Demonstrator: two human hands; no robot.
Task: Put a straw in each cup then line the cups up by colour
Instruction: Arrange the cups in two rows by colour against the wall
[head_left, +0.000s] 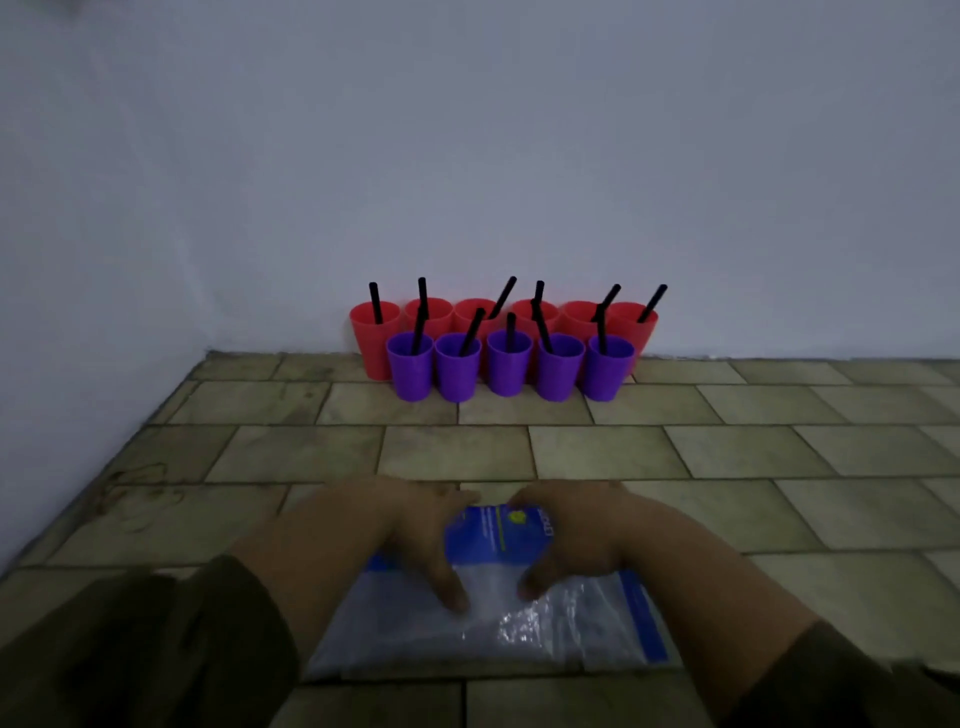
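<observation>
The left hand (395, 525) and the right hand (576, 530) grip the plastic bag (498, 623) on the floor (727, 447), fingers curled over its blue top. Along the wall (467, 156) stand the red cups (374, 338), the purple cups (506, 364) just in front, each with a black straw (510, 327).

Left hand (400, 525), right hand (576, 530) hold bag (415, 639); red cups (373, 340) behind purple cups (507, 366).

Plastic bag (415, 639) lies flat on the tiled floor (779, 447) just in front of me. It is clear, crinkled film with a blue printed header (498, 530) at its far end and a blue strip (644, 618) along its right edge. Tiles are beige rectangles in staggered rows with dark grout; brownish marks (145, 483) at left. Plain pale wall (467, 156) ahead, side wall (62, 312) at my left. Light is dim.
</observation>
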